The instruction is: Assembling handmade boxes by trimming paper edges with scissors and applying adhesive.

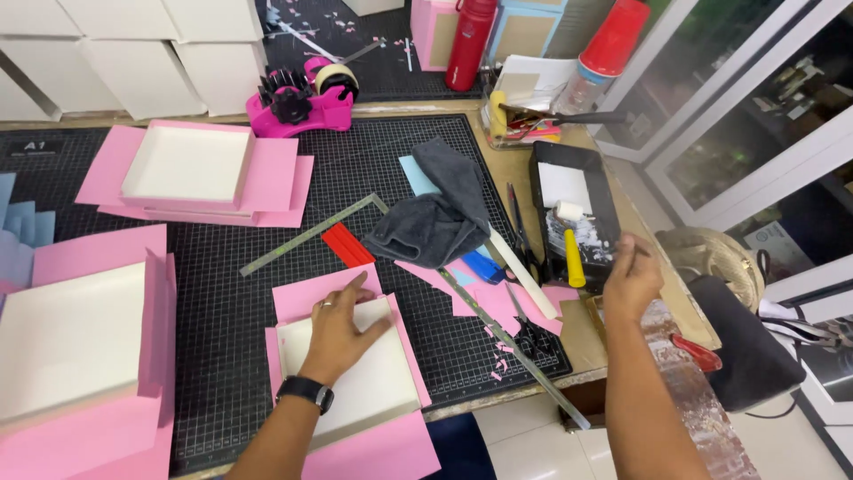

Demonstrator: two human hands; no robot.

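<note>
My left hand (342,324) presses flat, fingers spread, on a white shallow box (364,382) that lies on a sheet of pink paper (373,449) at the front of the black cutting mat (222,302). There is a ring on one finger and a black watch on the wrist. My right hand (633,277) hovers at the table's right edge beside a black paint tray (569,169) with a small yellow-handled glue roller (573,244). Its fingers pinch something thin and dark; I cannot tell what it is.
A grey cloth (435,213), a metal L-square ruler (311,233), a long steel ruler (515,342), a red scraper (346,244) and scissors (520,227) lie mid-mat. Other white boxes on pink paper (191,169) sit left. A pink tape dispenser (306,98), a red bottle (469,40) and red cups (613,36) stand behind.
</note>
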